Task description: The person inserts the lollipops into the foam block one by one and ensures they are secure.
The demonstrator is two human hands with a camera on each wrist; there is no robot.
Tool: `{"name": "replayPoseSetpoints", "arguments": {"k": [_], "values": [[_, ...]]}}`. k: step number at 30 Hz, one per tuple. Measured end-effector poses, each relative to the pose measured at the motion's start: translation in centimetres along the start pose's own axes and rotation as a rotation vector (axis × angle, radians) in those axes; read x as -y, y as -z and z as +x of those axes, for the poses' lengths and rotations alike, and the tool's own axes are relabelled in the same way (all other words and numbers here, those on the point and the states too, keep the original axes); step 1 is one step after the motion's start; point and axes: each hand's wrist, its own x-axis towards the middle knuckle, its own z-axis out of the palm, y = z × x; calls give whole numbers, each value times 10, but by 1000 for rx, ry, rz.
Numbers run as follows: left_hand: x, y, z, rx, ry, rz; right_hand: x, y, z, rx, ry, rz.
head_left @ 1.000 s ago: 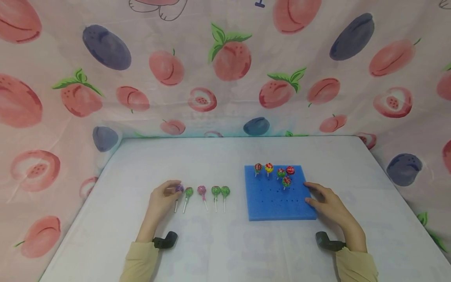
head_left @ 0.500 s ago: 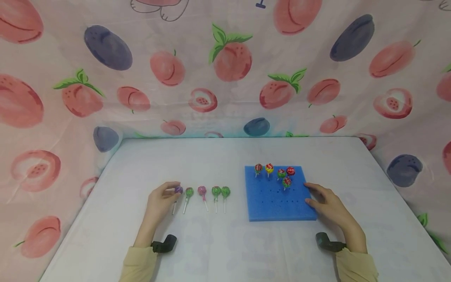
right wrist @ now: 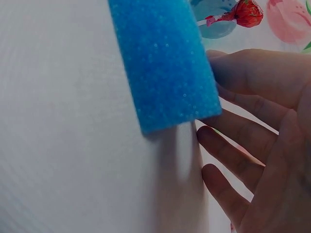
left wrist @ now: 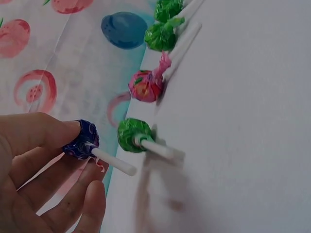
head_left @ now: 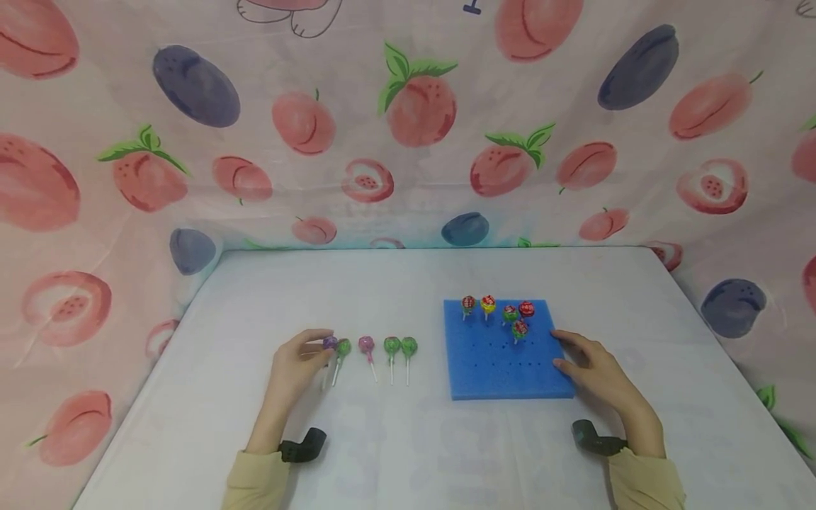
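Dim, flat, greyish light in all views; source can't be told. Head view: low contrast, slightly soft, fine detail smeared; bluish cast on backdrop (head_left: 417, 227) at 12 o'clock, just above table (head_left: 357, 280) edge. Left wrist: dark; green lollipop (left wrist: 133, 136) throws a blurred shadow toward 6 o'clock, stick (left wrist: 160, 149) end fuzzy. Right wrist: board (right wrist: 167, 65) grainy with tiny glints, soft shadow toward 6 o'clock; right hand (right wrist: 286, 150) dusky.

Left fingers (left wrist: 75, 194) and purple lollipop (left wrist: 86, 141) shifted slightly rightward, closer to leftmost green lollipop (left wrist: 133, 136).
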Motion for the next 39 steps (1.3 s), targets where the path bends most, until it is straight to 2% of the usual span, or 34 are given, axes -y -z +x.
{"name": "replayPoseSetpoints", "arguments": {"k": [7,14,17,24,27,33,39], "values": [[-8,-11,0,6,-32,-53,0,1,0,-2,11,5],[-17,-22,1,21,-67,-48,0,0,0,1,6,10],[-22,-25,1,37,-81,-84,0,0,0,1,4,8],[-32,-32,3,53,-148,-67,0,0,1,0,0,-1],[-36,-37,4,60,-165,-96,1,0,1,3,-7,-2],[-44,-49,6,84,-198,-103,1,0,1,3,-9,-3],[-56,-63,8,126,-260,-119,0,1,1,2,-4,-3]]}}
